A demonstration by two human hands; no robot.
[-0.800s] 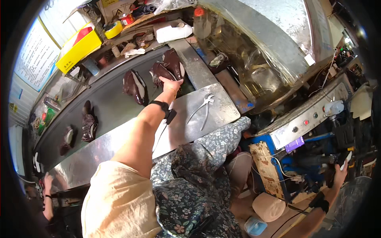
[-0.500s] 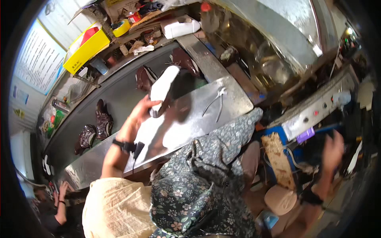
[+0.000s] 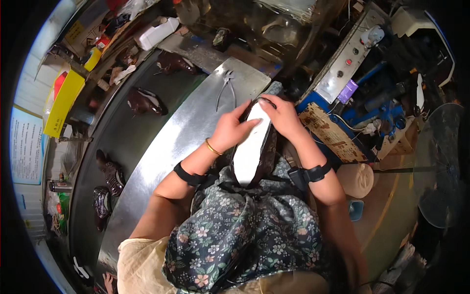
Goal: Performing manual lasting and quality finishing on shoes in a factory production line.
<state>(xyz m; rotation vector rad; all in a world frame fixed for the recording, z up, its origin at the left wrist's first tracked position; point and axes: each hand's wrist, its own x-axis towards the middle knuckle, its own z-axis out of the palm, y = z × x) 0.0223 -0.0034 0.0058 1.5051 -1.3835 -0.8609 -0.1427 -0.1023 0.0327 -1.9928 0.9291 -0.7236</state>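
Note:
A dark brown shoe (image 3: 248, 154) rests bottom up against my floral apron (image 3: 235, 230), its white underside facing me. My left hand (image 3: 230, 128) is closed around its far end from the left, the thumb lying on the white surface. From the other side my right hand (image 3: 284, 116) grips the same end, fingers curled over the rim. To the left, pliers (image 3: 225, 90) with spread handles lie on the shiny metal table (image 3: 161, 152). Beyond it, a dark belt carries more brown shoes, among them a far one (image 3: 174, 62), a middle one (image 3: 146, 101) and a patterned near one (image 3: 101, 202).
A machine panel with knobs (image 3: 340, 68) stands to the right, a purple box (image 3: 347, 91) at its edge. Closer to me are a beige round stool (image 3: 356, 180) and a fan (image 3: 443, 166). A yellow box (image 3: 63, 105) sits on the left shelf. Another person's hand (image 3: 108, 282) shows at lower left.
The shoe has come from above the metal table to my lap. My right hand has left the machine side and now grips the shoe with the left. The view has turned to the right.

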